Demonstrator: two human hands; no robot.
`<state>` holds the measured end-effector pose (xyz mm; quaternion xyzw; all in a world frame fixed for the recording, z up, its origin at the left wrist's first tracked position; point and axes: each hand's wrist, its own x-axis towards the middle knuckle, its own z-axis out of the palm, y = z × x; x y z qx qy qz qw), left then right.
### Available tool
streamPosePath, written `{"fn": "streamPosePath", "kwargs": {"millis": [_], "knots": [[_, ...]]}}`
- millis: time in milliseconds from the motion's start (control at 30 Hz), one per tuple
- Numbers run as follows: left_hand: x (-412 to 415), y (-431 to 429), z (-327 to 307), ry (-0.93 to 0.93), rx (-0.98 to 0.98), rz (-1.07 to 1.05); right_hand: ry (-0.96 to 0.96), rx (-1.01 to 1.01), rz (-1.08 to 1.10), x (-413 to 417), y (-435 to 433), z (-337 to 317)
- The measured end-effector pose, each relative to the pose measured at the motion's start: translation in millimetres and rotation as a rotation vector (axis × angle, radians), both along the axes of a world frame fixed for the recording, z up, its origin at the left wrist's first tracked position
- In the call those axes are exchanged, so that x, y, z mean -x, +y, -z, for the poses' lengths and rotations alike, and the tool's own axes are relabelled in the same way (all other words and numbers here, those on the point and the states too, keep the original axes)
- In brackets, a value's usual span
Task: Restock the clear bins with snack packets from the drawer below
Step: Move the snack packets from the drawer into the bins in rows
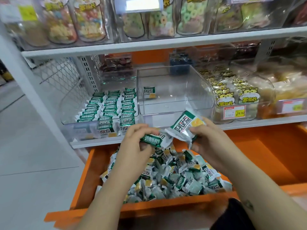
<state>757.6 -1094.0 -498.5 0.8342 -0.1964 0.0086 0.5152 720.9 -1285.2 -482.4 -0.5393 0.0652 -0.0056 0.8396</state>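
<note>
**Premises:** retail shop, snack aisle.
**Reference:** snack packets (182, 126) gripped in left hand (137, 145) and right hand (209, 138).
**Above grip:** white tiered shelving (149, 45) carrying clear bins (174, 77) of bagged sweets.
**Right of grip:** printed price tag (234, 111) (16.80 legible) on a bin front.
**Below grip:** orange stock drawer (265, 155), open, holding a heap (174, 178) of identical wrapped goods.

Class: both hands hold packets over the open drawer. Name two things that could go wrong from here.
1. The left hand and right hand pinch their packets with fingertips only; one might slip back into the drawer.
2. The middle bin holds one lone packet; dropped in loosely, new ones may not match the left bin's neat rows.
</note>
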Motion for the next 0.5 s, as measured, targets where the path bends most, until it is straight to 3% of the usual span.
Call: {"fn": "streamPosePath", "kwargs": {"millis": [200, 300, 400, 500], "knots": [[-5, -3, 2, 0.008, 0.02, 0.054, 0.044, 0.156, -0.054, -6, 6, 5], [-7, -2, 1, 0.013, 0.048, 0.062, 0.073, 0.142, -0.017, -14, 6, 6], [-11, 1, 0, 0.084, 0.162, 0.11, 0.076, 0.164, -0.007, -18, 9, 6], [-13, 1, -3, 0.166, 0.237, 0.074, 0.037, 0.341, -0.031, -17, 10, 10]]}}
